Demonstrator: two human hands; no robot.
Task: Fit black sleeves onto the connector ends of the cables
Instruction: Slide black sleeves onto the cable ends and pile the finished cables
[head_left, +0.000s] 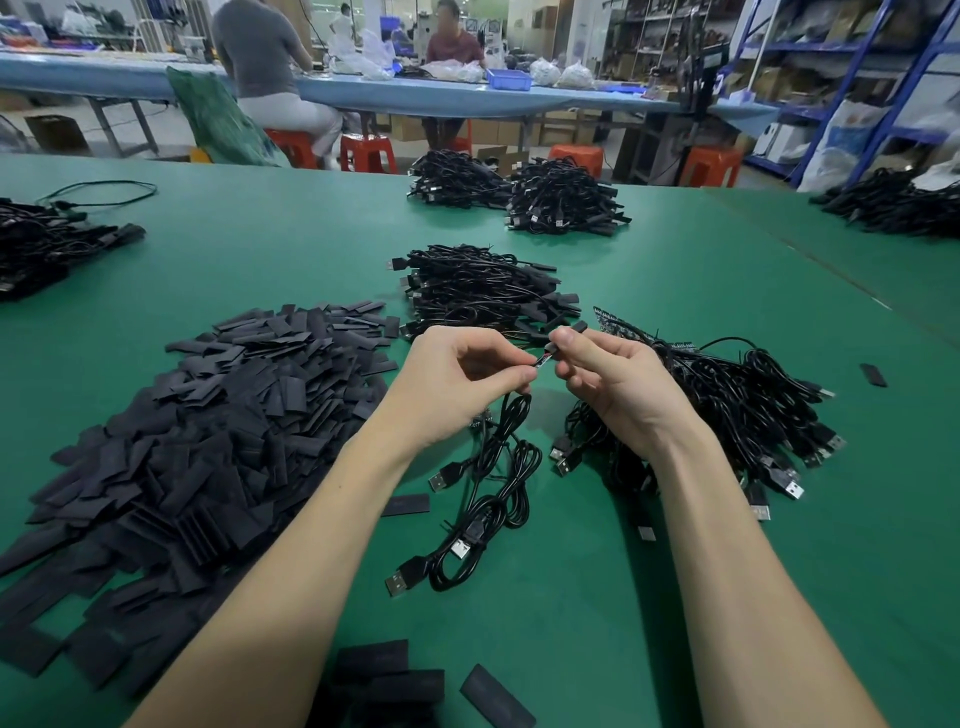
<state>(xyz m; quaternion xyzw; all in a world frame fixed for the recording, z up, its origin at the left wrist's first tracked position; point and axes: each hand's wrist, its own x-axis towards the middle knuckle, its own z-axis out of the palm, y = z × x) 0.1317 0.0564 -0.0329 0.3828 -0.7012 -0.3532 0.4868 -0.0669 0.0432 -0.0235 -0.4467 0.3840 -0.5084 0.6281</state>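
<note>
1 head-worn wide-angle view, forward and down, close over green table (675, 270).

Bright, even light falls from overhead, leaving only soft, short shadows on the tabletop (675, 597) just under the hands (457, 384) and beside the cables (488, 499). No harsh glare (the green surface shows only a faint sheen). Beyond the tabletop, the shelves (831, 78) bow and lean with wide-angle distortion. The people (260, 67) behind the tabletop look soft and slightly blurred.
</note>
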